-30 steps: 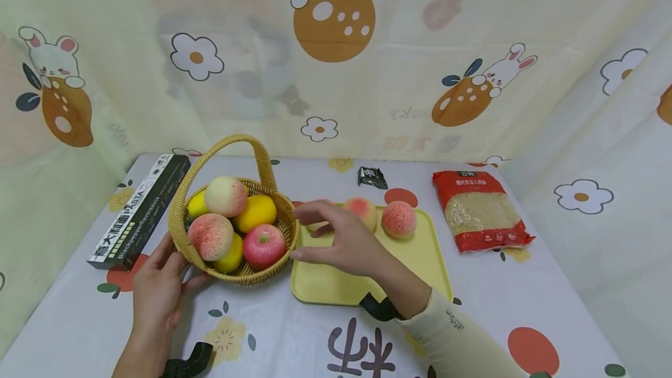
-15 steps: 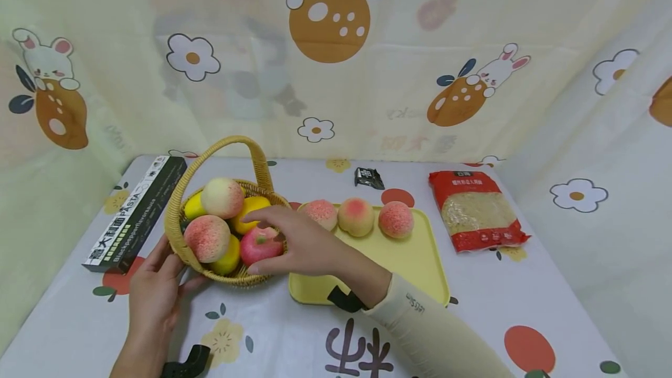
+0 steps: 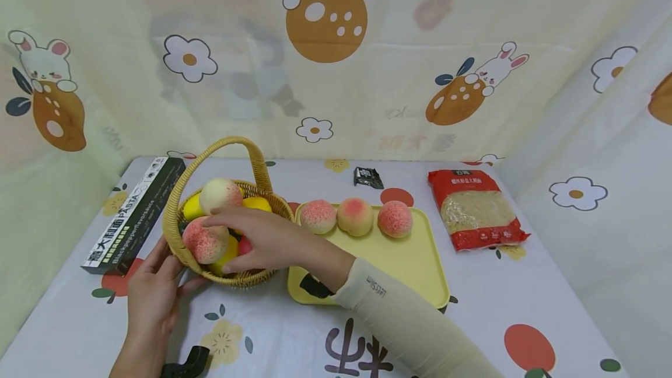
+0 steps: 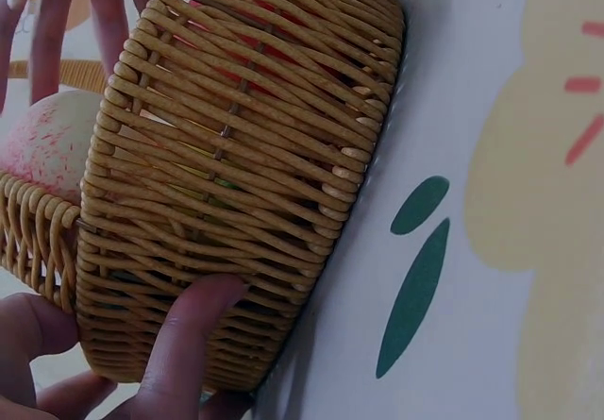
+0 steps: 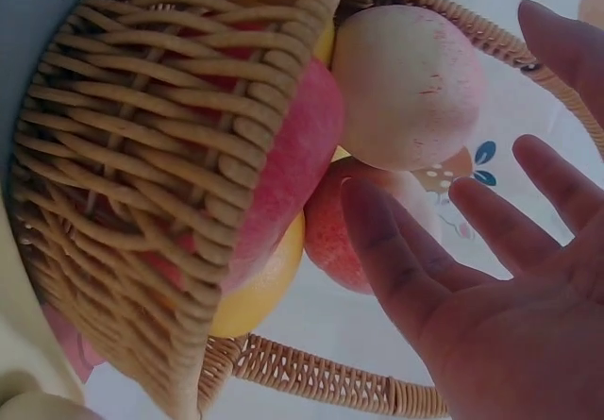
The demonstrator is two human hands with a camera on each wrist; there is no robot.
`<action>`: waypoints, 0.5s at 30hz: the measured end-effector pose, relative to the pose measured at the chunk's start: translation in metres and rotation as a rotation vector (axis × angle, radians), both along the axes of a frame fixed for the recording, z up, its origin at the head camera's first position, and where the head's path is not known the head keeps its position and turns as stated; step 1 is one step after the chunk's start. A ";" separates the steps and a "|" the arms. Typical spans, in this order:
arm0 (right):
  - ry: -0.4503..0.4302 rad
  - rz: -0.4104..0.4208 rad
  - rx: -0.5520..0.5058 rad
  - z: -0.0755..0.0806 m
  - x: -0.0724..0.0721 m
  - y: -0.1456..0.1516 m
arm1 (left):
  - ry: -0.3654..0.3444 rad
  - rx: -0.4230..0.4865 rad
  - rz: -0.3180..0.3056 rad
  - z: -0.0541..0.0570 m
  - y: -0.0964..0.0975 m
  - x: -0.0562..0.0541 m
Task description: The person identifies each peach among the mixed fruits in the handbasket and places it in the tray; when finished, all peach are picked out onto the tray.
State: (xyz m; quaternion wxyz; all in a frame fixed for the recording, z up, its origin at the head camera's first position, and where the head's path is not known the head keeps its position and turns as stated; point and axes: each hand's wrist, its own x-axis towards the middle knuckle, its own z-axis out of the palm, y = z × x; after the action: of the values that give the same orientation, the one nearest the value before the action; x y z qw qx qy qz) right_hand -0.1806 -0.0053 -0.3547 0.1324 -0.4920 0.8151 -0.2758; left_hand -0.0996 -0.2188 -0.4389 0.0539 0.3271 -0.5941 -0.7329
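A wicker basket (image 3: 244,279) of fruit stands left of centre on the table. My left hand (image 3: 152,291) grips its near left side, thumb (image 4: 189,340) against the woven wall. Reaching over the fruit from the right, my right hand (image 3: 268,238) has its fingers spread, nothing in its grasp. Its fingertips are right at the front peach (image 3: 203,241), overlapping it in the head view. Behind lies a paler peach (image 3: 217,195). Yellow fruit (image 3: 193,207) shows between them. The red apple (image 5: 300,170) is mostly hidden under the right hand in the head view.
Right of the basket, a yellow tray (image 3: 415,267) bears three peaches (image 3: 355,216) along its back. A pasta box (image 3: 133,214) lies at the left, a red noodle bag (image 3: 476,209) at the right. A small black packet (image 3: 368,177) is at the back.
My right hand has moved left from above the tray, across the apple, to the front peach, uncovering the leftmost tray peach. The left hand has stayed at the basket.
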 end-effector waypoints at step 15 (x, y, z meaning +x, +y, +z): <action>0.047 -0.010 0.198 -0.003 -0.007 -0.035 | 0.010 -0.007 0.010 0.001 0.001 0.001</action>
State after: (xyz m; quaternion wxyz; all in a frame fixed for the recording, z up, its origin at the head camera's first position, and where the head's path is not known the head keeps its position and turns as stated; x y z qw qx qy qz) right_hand -0.1880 -0.0405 -0.3573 0.1600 -0.4787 0.8437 -0.1829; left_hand -0.0988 -0.2179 -0.4384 0.0616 0.3260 -0.5949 -0.7321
